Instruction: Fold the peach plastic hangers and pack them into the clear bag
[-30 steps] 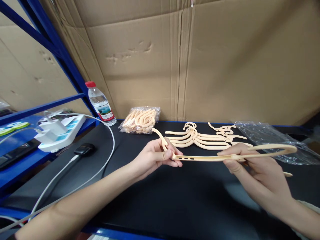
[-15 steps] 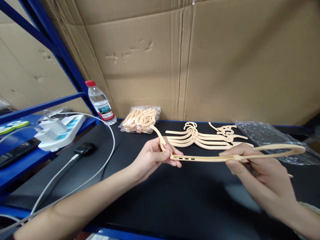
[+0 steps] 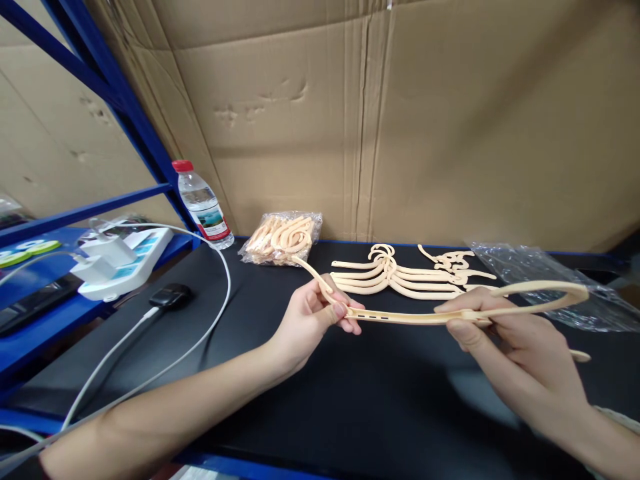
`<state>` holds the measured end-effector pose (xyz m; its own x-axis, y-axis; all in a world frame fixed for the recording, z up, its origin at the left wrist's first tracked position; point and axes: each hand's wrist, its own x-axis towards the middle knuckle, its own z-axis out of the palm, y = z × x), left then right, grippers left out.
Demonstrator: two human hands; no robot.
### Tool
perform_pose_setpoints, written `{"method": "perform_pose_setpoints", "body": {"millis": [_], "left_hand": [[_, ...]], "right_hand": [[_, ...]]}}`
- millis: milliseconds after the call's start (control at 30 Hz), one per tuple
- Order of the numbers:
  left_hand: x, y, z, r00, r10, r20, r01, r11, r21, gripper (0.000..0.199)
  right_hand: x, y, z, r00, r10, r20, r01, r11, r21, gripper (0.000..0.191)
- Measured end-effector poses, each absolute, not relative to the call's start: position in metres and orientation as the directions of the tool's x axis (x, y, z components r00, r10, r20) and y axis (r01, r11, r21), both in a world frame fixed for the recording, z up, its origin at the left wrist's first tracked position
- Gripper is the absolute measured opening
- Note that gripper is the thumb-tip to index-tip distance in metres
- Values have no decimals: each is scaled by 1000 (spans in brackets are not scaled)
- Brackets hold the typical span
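A beige plastic clothes hanger is held level above the black tabletop, its slotted bar running between my two hands. My left hand pinches the bar's left end, where a slim curved piece rises up and to the left. Around the bar's right part close the thumb and fingers of my right hand. From there a hook-shaped loop extends to the right, and another beige tip shows beyond the hand. How the pieces join is partly hidden by my fingers.
Behind my hands lie several stacked hangers and loose beige parts. A bag of beige pieces, a water bottle and clear plastic wrap line the back. At left are a power strip, black device and white cable.
The hook-shaped loop has shifted a little to the left and the left curved piece has tipped further left. The slotted bar has turned slightly, so its slots look narrower. Both hands keep their hold.
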<state>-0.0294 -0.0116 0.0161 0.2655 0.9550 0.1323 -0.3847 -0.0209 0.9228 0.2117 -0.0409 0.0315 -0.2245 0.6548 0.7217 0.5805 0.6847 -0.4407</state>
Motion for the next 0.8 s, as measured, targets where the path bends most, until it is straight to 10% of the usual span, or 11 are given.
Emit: {"method": "perform_pose_setpoints", "body": {"millis": [500, 800], "left_hand": [[-23, -17, 1, 201, 932, 301, -332, -224, 916, 23], [-21, -15, -2, 181, 962, 206, -172, -175, 969, 21]], "right_hand": [[209, -42, 29, -136, 737, 662, 585, 599, -547, 22], [219, -17, 27, -126, 913, 387, 655, 370, -659, 34]]}}
